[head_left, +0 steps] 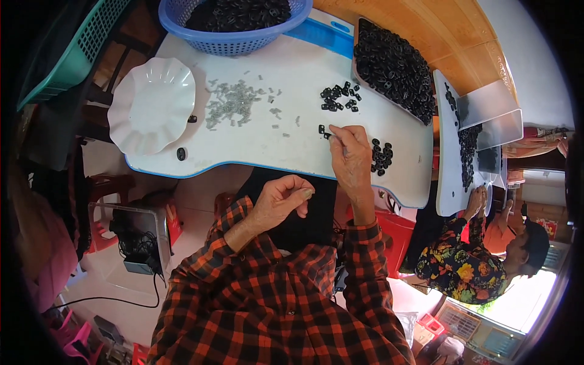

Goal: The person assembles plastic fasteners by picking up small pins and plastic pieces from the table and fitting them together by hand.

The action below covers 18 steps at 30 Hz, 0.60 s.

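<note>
My right hand (351, 152) reaches over the white table, thumb and forefinger closing at a small black plastic piece (326, 135). Another black piece (321, 129) lies just beside those fingertips. My left hand (283, 198) is held in front of my body, just off the table's near edge, its fingers curled and thumb pressed in; whatever it holds is hidden. Beyond the right hand lies a loose group of black pieces (339, 97). Right of it sit several rounded black pieces (381, 157). Small clear pieces (233, 102) are spread in a pile to the left.
The white table (243, 146) has a blue edge. A scalloped white plate (152, 106) stands at its left, a blue basket (234, 41) of black parts at the back, and a heaped tray (394, 70) at the back right. Another person (468, 261) works at a table on the right.
</note>
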Tool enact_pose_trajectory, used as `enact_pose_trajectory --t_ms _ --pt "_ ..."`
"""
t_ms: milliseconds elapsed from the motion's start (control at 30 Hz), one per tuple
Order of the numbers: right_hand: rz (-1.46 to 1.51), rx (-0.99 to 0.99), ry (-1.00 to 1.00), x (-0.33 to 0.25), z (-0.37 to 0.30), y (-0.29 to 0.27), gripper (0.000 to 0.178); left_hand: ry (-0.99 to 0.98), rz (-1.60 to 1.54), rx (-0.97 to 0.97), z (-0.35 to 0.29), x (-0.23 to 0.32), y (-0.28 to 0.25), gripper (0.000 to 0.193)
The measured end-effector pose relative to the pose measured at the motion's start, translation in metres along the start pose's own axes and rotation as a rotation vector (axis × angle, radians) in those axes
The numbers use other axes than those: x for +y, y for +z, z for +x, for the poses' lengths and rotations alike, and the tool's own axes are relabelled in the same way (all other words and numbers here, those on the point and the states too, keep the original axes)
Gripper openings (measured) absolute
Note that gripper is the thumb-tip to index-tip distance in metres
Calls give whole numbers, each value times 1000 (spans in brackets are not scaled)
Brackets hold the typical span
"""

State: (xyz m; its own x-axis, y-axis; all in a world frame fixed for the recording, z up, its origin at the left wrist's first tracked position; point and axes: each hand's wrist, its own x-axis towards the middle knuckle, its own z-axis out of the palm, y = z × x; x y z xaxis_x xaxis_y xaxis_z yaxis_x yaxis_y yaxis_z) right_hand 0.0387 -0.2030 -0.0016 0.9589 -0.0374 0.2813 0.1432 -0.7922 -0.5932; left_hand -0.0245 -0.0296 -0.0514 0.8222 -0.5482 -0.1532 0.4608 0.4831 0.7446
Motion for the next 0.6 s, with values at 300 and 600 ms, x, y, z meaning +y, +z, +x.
enact_pose_trajectory --t_ms 300,600 --pt "-52 -58 -14 -2 -6 3 10 6 -5 37 -4 8 -4 19" --pt "655 24 477 -36 -48 -7 13 71 -266 61 4 16 -2 24"
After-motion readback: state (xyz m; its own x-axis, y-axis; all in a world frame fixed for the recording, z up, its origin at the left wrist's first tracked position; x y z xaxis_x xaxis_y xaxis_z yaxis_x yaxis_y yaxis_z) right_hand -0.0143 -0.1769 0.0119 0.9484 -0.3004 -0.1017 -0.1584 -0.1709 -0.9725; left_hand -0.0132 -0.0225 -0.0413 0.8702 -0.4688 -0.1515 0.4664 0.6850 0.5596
